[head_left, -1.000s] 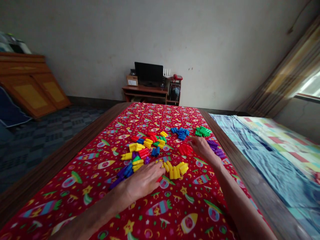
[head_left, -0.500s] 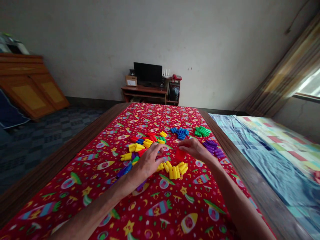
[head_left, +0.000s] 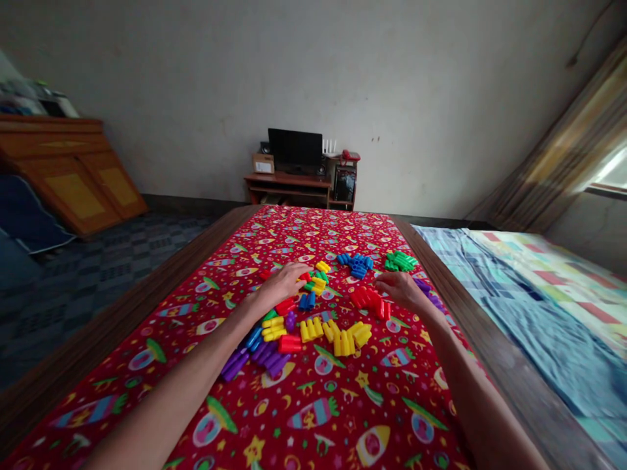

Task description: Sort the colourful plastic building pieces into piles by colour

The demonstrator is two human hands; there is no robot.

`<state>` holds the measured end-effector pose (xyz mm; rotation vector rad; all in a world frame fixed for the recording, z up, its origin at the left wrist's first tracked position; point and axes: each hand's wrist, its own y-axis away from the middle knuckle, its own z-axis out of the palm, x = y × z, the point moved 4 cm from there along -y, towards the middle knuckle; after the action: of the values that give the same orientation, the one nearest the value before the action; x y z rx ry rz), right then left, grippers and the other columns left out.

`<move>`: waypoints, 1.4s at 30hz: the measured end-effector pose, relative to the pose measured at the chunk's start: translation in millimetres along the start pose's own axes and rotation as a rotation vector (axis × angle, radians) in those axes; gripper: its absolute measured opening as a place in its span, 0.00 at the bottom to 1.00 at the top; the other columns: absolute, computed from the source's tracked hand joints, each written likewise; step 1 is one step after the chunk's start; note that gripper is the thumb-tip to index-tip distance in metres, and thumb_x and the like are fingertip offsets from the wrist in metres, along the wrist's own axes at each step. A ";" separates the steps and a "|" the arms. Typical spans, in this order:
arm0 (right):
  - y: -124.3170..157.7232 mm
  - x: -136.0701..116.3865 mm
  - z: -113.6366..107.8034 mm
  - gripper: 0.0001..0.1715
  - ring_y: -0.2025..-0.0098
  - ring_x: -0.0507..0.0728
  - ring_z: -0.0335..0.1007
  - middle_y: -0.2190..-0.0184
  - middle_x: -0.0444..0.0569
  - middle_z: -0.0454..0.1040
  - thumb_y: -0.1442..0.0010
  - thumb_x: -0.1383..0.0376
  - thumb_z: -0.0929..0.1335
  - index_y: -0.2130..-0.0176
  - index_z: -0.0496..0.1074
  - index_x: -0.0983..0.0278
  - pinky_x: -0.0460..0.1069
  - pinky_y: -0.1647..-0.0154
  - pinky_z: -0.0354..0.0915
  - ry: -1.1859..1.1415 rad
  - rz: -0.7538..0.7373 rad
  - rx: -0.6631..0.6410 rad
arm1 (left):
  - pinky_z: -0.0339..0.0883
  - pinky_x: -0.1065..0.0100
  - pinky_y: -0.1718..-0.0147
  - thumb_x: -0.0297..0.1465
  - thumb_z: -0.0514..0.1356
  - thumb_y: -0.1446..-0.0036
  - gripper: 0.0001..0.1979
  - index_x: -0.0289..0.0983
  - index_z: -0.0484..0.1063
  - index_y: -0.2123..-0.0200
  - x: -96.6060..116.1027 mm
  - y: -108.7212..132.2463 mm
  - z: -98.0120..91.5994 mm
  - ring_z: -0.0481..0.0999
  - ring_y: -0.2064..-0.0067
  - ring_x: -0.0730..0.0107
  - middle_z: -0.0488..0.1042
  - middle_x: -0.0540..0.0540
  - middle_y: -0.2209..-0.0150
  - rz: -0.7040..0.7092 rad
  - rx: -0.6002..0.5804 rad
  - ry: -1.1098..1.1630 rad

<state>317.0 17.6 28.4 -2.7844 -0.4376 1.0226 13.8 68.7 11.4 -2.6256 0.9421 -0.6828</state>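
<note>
Several small plastic pegs in many colours lie on a table with a red rocket-print cloth [head_left: 313, 418]. My left hand [head_left: 281, 284] reaches into the mixed pile [head_left: 308, 287], fingers curled over red and yellow pegs there. My right hand [head_left: 401, 289] rests palm down beside the red pegs [head_left: 369, 300], fingers bent, partly over the purple pegs [head_left: 431, 297]. Grouped piles lie about: yellow pegs [head_left: 343, 334], blue pegs [head_left: 357, 263], green pegs [head_left: 399, 261]. Purple pegs [head_left: 255, 356] lie near my left forearm.
The table's wooden edge [head_left: 490, 339] borders a bed with a blue and patterned sheet [head_left: 539, 294] on the right. A desk with a monitor [head_left: 296, 153] stands against the far wall. A wooden cabinet [head_left: 73, 176] stands at the left.
My left hand has moved forward from the near yellow and purple pegs to the far mixed pile. My right hand has set down a red peg and now lies by the red pile.
</note>
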 end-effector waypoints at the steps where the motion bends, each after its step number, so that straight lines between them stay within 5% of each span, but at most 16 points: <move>1: 0.8 -1.4 -2.6 0.14 0.73 0.53 0.73 0.76 0.46 0.78 0.44 0.65 0.64 0.69 0.79 0.65 0.45 0.71 0.63 -0.002 -0.003 0.014 | 0.67 0.58 0.44 0.26 0.60 0.48 0.14 0.37 0.75 0.56 -0.4 -3.9 3.6 0.73 0.47 0.61 0.77 0.43 0.52 -0.004 -0.016 -0.008; 7: 5.0 -25.7 -2.6 0.15 0.70 0.56 0.75 0.73 0.48 0.80 0.41 0.65 0.64 0.65 0.80 0.66 0.47 0.67 0.65 -0.035 -0.036 0.097 | 0.71 0.56 0.50 0.28 0.62 0.48 0.09 0.36 0.76 0.62 19.1 -9.5 6.6 0.77 0.54 0.57 0.78 0.42 0.58 -0.058 0.021 -0.027; 11: 12.3 -69.8 24.5 0.18 0.62 0.58 0.76 0.60 0.51 0.81 0.39 0.61 0.66 0.52 0.77 0.63 0.49 0.60 0.68 -0.170 -0.164 0.034 | 0.73 0.61 0.53 0.32 0.62 0.44 0.18 0.40 0.70 0.50 62.6 2.8 4.8 0.78 0.53 0.61 0.77 0.45 0.54 -0.041 0.092 0.216; 15: 16.9 -97.3 46.0 0.16 0.69 0.54 0.74 0.66 0.49 0.81 0.39 0.63 0.66 0.55 0.79 0.64 0.45 0.67 0.65 -0.199 -0.260 -0.042 | 0.68 0.55 0.44 0.26 0.64 0.46 0.27 0.41 0.63 0.43 106.7 16.0 8.8 0.72 0.43 0.56 0.72 0.42 0.46 0.092 0.104 0.264; 19: 6.8 -70.5 32.4 0.14 0.70 0.54 0.74 0.71 0.47 0.80 0.41 0.65 0.66 0.61 0.81 0.66 0.45 0.67 0.66 -0.167 -0.159 0.105 | 0.64 0.52 0.40 0.27 0.63 0.44 0.32 0.44 0.57 0.38 119.3 22.2 11.6 0.65 0.38 0.54 0.66 0.41 0.41 0.131 0.068 0.243; 23: -3.2 -17.6 12.7 0.17 0.67 0.57 0.76 0.68 0.48 0.82 0.45 0.68 0.64 0.61 0.81 0.65 0.47 0.64 0.69 -0.116 0.072 0.284 | 0.65 0.57 0.41 0.34 0.58 0.36 0.21 0.42 0.64 0.41 125.0 30.8 25.4 0.69 0.41 0.58 0.68 0.41 0.42 0.144 -0.091 0.181; 28: -2.1 19.6 19.8 0.18 0.67 0.58 0.77 0.70 0.48 0.82 0.49 0.72 0.63 0.66 0.82 0.63 0.49 0.64 0.70 -0.013 0.202 0.253 | 0.62 0.55 0.40 0.37 0.62 0.39 0.22 0.42 0.67 0.43 145.5 48.7 54.4 0.67 0.40 0.56 0.70 0.42 0.42 0.319 -0.286 0.035; 32: 1.0 21.1 26.1 0.17 0.65 0.59 0.78 0.70 0.48 0.82 0.48 0.71 0.64 0.65 0.82 0.62 0.48 0.63 0.69 0.087 0.189 0.202 | 0.60 0.53 0.40 0.35 0.62 0.39 0.18 0.40 0.70 0.46 143.9 57.1 57.4 0.71 0.45 0.57 0.74 0.42 0.48 0.325 -0.251 -0.043; 37: 3.7 12.5 23.1 0.19 0.61 0.60 0.78 0.66 0.53 0.82 0.45 0.71 0.63 0.59 0.82 0.65 0.48 0.61 0.68 0.169 0.129 0.263 | 0.62 0.54 0.42 0.34 0.60 0.38 0.06 0.38 0.75 0.63 127.8 47.0 34.7 0.76 0.53 0.60 0.78 0.45 0.59 0.246 -0.237 -0.053; 42: 5.7 3.9 17.0 0.21 0.67 0.56 0.77 0.68 0.51 0.82 0.44 0.71 0.62 0.57 0.81 0.67 0.46 0.63 0.66 0.138 0.041 0.357 | 0.70 0.64 0.52 0.33 0.53 0.36 0.12 0.38 0.76 0.63 67.6 -4.0 -2.0 0.77 0.57 0.63 0.78 0.44 0.60 -0.018 -0.085 -0.060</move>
<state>310.0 13.9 11.9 -2.5289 -0.1616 0.8151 60.7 27.4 37.6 -2.7157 0.9513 -0.5760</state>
